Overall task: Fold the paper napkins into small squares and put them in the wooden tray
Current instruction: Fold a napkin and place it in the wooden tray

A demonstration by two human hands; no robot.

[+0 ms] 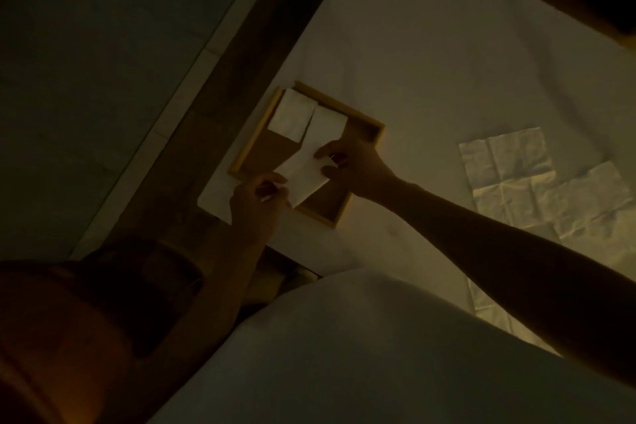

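The step in hand is setting a third folded napkin (302, 176) into the wooden tray (378, 134), which sits near the corner of a white surface (430, 45). Two folded napkins already lie side by side at the tray's far end, one on the left (292, 116) and one just beside it (328, 122). The left hand (257, 195) pinches the near corner of the third napkin, fingers clamped on the paper. The right hand (348, 162) grips the opposite edge between thumb and fingers, though the dim light blurs the exact hold. The napkin hangs tilted over the tray's middle, its far end close to the second square; I cannot tell whether they touch. To do this well, keep the layers pinched so the folds do not spring open. Turn the piece until its edges run parallel with the tray's wall. Lower it flat beside the other two and press once before letting go. Unfolded napkins (509, 162) wait well apart on the right.
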